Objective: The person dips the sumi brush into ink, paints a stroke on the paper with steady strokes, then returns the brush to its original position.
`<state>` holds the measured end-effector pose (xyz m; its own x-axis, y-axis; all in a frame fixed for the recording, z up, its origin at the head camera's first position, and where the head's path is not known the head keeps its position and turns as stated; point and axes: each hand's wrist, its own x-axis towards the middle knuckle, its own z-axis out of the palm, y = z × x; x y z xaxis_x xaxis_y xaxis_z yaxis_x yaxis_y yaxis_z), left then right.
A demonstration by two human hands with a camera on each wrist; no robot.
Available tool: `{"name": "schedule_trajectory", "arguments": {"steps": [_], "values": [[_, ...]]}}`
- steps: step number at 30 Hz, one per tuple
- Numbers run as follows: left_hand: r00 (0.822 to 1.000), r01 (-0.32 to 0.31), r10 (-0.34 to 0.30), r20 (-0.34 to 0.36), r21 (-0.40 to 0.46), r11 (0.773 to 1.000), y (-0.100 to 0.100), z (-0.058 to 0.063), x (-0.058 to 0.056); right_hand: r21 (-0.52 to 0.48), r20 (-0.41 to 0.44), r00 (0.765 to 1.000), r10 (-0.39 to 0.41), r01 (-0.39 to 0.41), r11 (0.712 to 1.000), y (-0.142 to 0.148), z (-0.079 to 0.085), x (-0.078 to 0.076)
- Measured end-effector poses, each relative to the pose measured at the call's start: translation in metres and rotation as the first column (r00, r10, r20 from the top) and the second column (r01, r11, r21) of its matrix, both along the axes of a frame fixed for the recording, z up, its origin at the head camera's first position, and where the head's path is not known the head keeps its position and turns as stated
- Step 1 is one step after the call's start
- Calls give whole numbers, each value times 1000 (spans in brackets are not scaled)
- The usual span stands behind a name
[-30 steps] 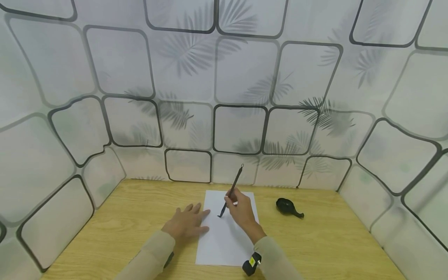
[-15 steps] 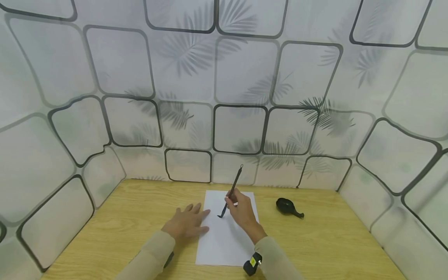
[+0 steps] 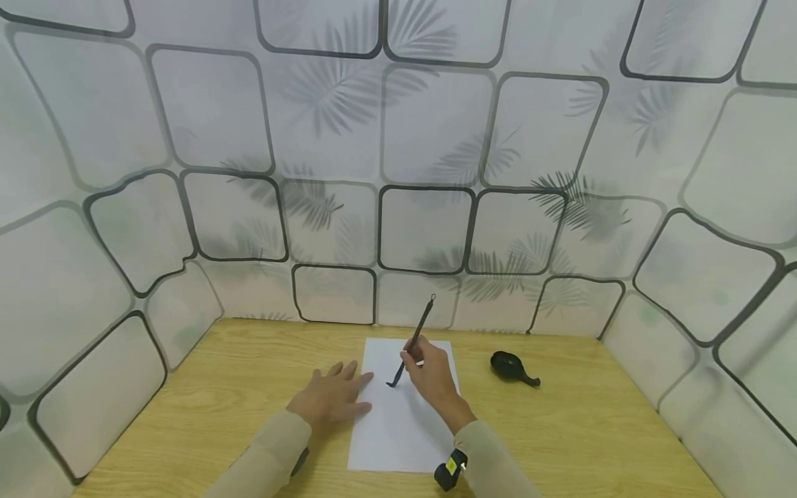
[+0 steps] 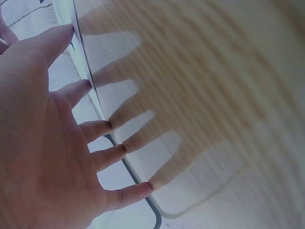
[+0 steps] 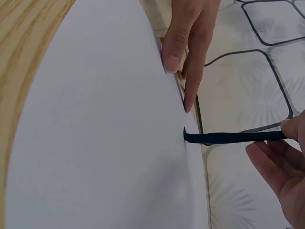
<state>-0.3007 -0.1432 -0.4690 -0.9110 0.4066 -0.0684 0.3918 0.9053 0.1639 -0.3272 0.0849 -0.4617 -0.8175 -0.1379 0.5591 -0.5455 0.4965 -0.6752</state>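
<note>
A white sheet of paper (image 3: 398, 439) lies on the wooden table. My right hand (image 3: 436, 377) pinches a dark writing brush (image 3: 422, 321) near the middle of its handle, with a small loop at the top end. In the right wrist view the bent tip of the brush (image 5: 224, 138) meets the paper, close to its far part. My left hand (image 3: 330, 398) rests with fingers spread at the sheet's left edge, thumb and fingertips on the paper. The left wrist view shows the left hand (image 4: 52, 138) with its fingers extended and touching the surface.
A black spoon-shaped dish (image 3: 507, 366) with a short handle sits on the table (image 3: 560, 429) to the right of the paper. Patterned curtain-like walls (image 3: 429, 228) close off the table's back and sides. Black devices are strapped to both wrists.
The brush's top end has shifted slightly to the right, and its tip has moved only a little on the paper. My left hand has stayed in place.
</note>
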Motion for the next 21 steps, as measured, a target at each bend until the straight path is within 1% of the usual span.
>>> {"name": "schedule_trajectory", "arguments": {"steps": [8,15,21], "values": [[1000,-4,4,11,-6,1000,1,0,-2,-4,-5,1000,-23,23,1000,2,0,0],[1000,-9,9,18,-5,1000,0,0,-2,-15,-49,998,-37,37,999,3,-2,-3],[1000,-13,13,21,3,1000,1,0,-2,-36,-35,999,-39,37,999,4,-3,-4]]}}
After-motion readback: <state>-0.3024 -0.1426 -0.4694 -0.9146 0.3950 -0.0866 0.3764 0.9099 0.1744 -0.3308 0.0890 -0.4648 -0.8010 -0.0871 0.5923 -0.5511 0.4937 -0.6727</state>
